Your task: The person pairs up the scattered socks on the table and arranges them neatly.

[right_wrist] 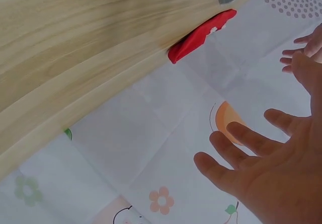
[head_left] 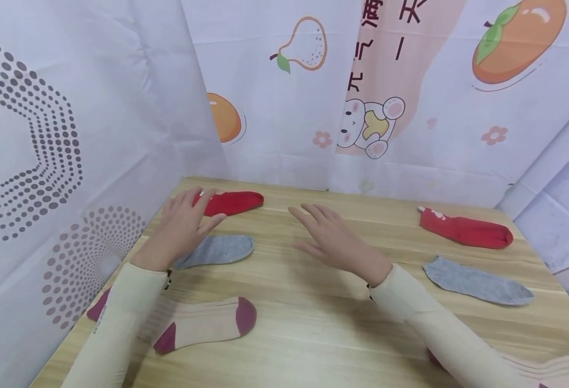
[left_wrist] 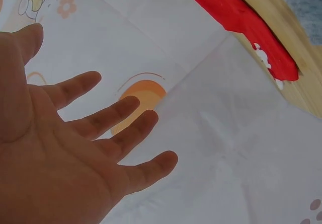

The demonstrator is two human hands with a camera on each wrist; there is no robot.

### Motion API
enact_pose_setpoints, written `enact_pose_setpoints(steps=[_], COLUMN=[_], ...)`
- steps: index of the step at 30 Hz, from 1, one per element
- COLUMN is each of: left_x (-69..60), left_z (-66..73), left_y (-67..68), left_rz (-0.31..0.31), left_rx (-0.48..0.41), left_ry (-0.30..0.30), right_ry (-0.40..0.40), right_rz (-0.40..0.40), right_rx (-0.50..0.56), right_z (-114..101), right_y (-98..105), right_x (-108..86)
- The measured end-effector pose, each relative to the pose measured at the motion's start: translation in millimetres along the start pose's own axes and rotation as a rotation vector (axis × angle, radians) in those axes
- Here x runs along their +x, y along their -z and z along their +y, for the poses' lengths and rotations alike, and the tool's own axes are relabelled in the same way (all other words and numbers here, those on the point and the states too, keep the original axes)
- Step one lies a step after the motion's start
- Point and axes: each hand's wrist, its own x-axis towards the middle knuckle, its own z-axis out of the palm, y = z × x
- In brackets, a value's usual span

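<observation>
One red sock lies far left on the wooden table, with a grey sock nearer and a cream-and-maroon sock nearest; a second red sock, a second grey sock and a second cream-and-maroon sock line the right side. The left hand is raised by the left red and grey socks, the right hand over the middle; both empty, fingers spread. The step looks free-handed; any pickup would call for lowering and pinching. A printed curtain hangs beyond.
</observation>
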Motion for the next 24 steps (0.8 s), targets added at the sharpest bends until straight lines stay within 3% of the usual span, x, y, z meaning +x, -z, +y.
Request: enact_pose_setpoints(steps=[5, 13, 24], left_x=[-3.1, 2.4, 13.3], left_z=[-6.5, -19.5, -61.8], left_y=[0.2, -2.1, -19.6], left_rz=[-0.024, -0.074, -0.177], left_rx=[0.016, 0.038, -0.035], left_ry=[0.018, 0.05, 0.121], right_ry=[0.014, -0.002, -0.119], right_rz=[-0.011, -0.018, -0.109], right_rx=[0.019, 0.033, 0.119], right_z=[0, 3, 0], right_y=[-3, -11, -29], right_x=[12.6, 38.4, 71.6])
